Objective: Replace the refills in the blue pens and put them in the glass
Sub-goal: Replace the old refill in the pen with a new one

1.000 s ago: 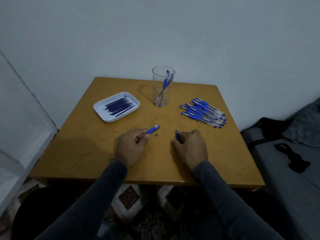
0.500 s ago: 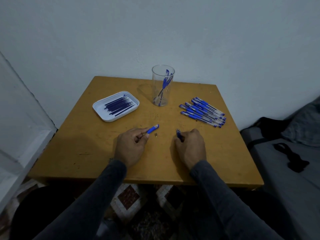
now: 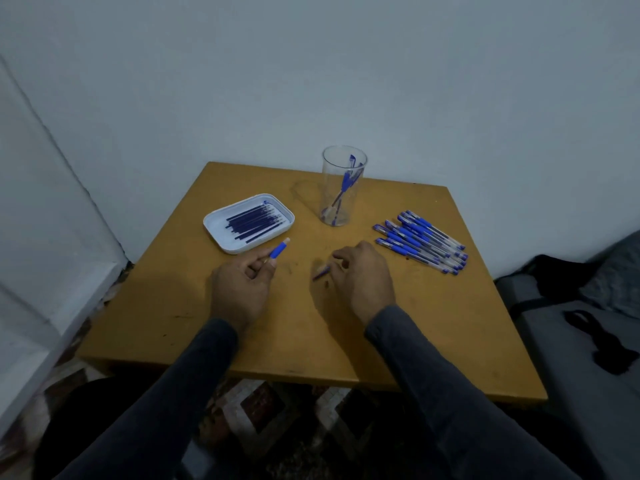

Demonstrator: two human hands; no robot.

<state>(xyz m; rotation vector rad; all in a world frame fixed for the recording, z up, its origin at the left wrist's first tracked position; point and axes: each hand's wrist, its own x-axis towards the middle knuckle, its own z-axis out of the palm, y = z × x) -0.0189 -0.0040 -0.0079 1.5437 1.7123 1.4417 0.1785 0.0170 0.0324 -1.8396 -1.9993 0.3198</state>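
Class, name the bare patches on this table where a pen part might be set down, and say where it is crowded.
Free: the near strip of the table around the sleeves, and its left edge below the white tray. Crowded: the far half, with tray, glass and pen pile.

A small yellow-brown wooden table (image 3: 433, 327) is tucked against a plain pale wall (image 3: 311, 71); patterned flooring (image 3: 263, 420) is seen underneath, dimly lit.

Between the tray (image 3: 221, 244) on the left, the glass (image 3: 341, 202) at the back and the pen pile (image 3: 420, 241) on the right, bare table (image 3: 173, 306) lies open toward the near edge, with only the two hands (image 3: 242, 289) (image 3: 363, 271) over its middle.
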